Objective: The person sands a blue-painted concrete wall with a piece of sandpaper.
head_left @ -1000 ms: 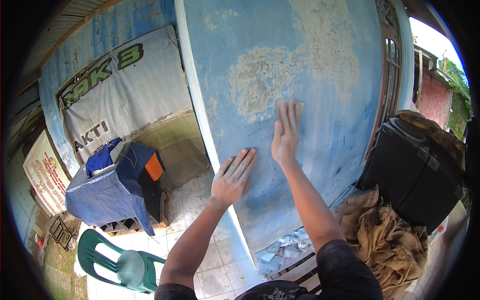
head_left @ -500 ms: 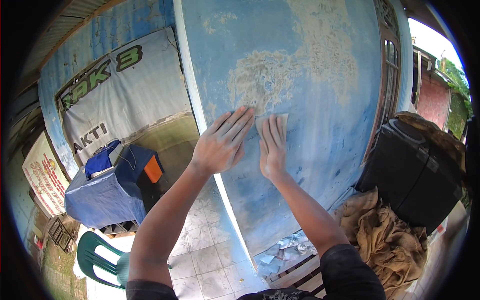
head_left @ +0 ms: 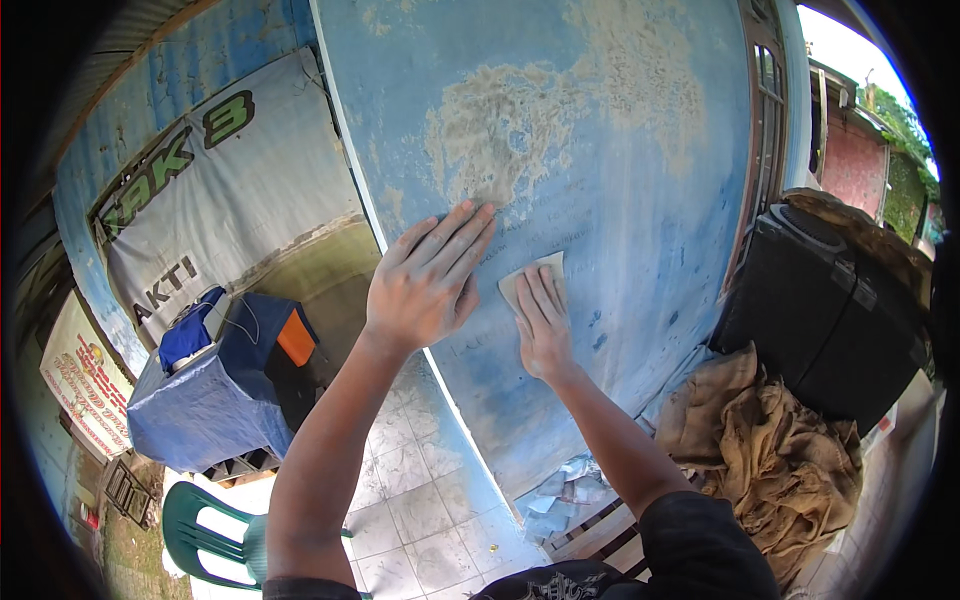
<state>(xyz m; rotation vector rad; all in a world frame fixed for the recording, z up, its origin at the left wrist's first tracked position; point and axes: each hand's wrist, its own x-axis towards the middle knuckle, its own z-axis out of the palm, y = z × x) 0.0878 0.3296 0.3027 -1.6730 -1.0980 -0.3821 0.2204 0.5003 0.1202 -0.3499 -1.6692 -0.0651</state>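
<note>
Sheet (head_left: 558, 271) under the right hand (head_left: 544, 332), fingers pressed together, looks light and bendy to me, best held flat mid-span; left hand (head_left: 420, 285) lies spread against the wall (head_left: 640, 260).

The sheet (head_left: 559, 275) looks matt and papery, the painted wall (head_left: 640, 270) patchily rough.

In 1 second, the left hand (head_left: 420, 290) climbs the blue wall (head_left: 650, 250) to the lower edge of a bare patch (head_left: 490, 130), while the right hand (head_left: 542, 325) and its pale sheet (head_left: 557, 273) drop from that edge to below it.
</note>
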